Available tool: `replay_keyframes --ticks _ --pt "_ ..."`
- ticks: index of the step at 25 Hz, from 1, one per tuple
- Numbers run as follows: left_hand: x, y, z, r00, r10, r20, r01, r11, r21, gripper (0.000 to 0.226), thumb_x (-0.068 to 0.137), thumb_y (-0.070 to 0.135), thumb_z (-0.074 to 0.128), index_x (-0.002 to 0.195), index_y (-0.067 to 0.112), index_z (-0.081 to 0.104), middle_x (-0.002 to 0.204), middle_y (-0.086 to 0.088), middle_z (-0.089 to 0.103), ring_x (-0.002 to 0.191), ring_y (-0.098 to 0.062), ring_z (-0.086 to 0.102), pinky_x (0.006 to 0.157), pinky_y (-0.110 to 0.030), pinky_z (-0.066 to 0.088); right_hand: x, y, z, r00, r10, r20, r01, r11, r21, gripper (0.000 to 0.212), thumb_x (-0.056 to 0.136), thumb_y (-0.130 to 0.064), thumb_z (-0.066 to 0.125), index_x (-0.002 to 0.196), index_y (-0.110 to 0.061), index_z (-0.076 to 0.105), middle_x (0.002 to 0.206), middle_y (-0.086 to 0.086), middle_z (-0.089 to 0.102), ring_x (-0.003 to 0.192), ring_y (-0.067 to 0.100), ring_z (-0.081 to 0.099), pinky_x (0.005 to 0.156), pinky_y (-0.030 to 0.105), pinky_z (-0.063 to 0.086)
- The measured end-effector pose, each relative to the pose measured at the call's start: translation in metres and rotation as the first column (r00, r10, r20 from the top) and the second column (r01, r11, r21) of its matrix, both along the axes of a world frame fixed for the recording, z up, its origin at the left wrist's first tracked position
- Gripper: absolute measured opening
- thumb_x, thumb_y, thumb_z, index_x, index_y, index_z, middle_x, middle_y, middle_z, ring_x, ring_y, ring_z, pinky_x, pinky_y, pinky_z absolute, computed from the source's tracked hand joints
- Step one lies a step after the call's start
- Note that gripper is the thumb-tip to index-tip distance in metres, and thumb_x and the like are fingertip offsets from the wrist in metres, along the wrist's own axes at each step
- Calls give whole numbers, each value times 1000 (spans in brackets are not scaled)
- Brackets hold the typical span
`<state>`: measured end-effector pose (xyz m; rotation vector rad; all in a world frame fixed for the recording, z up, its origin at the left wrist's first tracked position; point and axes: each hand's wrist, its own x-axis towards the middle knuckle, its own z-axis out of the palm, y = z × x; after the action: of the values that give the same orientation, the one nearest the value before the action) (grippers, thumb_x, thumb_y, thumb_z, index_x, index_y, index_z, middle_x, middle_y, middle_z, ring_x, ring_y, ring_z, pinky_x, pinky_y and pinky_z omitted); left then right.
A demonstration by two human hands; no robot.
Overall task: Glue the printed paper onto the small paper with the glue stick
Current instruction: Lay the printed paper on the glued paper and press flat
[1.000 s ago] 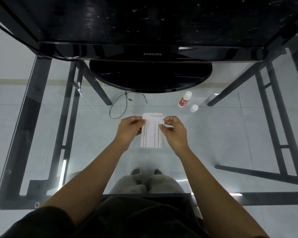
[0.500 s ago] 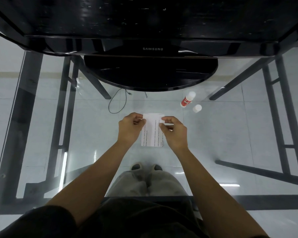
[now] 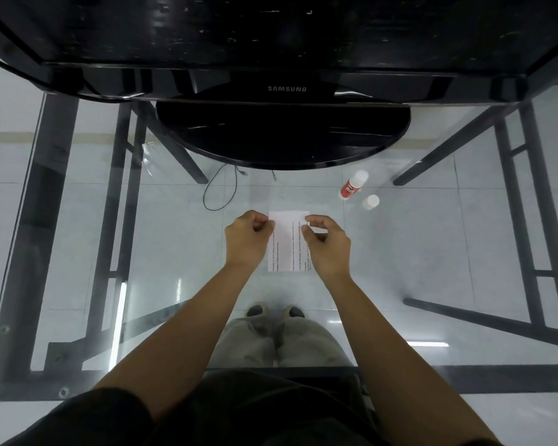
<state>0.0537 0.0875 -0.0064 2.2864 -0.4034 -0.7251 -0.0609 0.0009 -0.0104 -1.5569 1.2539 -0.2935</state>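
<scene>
A white printed paper [image 3: 285, 249] with lines of small text lies on the glass table between my hands. My left hand [image 3: 247, 241] pinches its upper left corner. My right hand [image 3: 326, 244] pinches its upper right edge and covers the right side of the sheet. A blank white strip [image 3: 289, 215] shows at the top; whether it belongs to the small paper underneath I cannot tell. The glue stick [image 3: 353, 185], white with a red label, lies uncapped at the far right. Its white cap [image 3: 370, 201] stands just beside it.
A black Samsung monitor [image 3: 287, 88] on a round base [image 3: 284, 140] stands at the far side of the glass table [image 3: 432, 246]. The black table frame and a thin cable [image 3: 219, 191] show through the glass. My legs and shoes are below.
Both hands have slid slightly up along the paper toward its top corners. The paper stays in the same spot on the glass. Glue stick and cap have not moved.
</scene>
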Motion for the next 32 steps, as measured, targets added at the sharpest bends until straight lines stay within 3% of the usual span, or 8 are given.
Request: replay_keyframes --ticks 10,15,20,28,32 --pt "-3 -6 3 1000 -8 22 7 998 67 19 91 22 55 93 5 63 93 -8 72 77 -19 66 50 -8 37 7 1 -2 993 -113 -17 113 993 19 6 90 -25 57 92 -27 62 91 -17 59 66 1 58 48 2 39" --pt "-4 -8 3 1000 -8 28 6 997 75 20 92 22 54 91 4 63 90 -10 72 72 -19 63 52 -13 39 6 1 -4 993 -111 -44 111 994 12 5 90 -26 58 92 -27 63 94 -17 59 70 5 58 48 5 39" --pt "-5 -11 2 999 -2 46 -3 994 108 21 93 23 53 90 5 64 89 -9 72 66 -16 58 48 -11 34 8 1 -5 993 -103 -49 103 995 -12 6 90 -25 58 93 -24 63 99 -14 62 79 10 58 59 8 40" --pt "-8 -16 3 996 59 74 -67 990 122 19 90 19 56 86 3 66 80 -10 71 57 -14 53 43 -13 31 9 2 -4 994 -83 -76 78 995 -65 6 89 -22 61 94 -20 63 112 -5 66 81 11 58 62 3 36" --pt "-10 -15 3 995 68 70 -75 991 110 16 89 16 56 88 3 65 79 -10 70 56 -13 53 43 -13 32 9 4 -2 994 -66 -90 58 994 -96 11 89 -22 60 98 -17 63 115 -2 66 83 16 61 67 10 40"
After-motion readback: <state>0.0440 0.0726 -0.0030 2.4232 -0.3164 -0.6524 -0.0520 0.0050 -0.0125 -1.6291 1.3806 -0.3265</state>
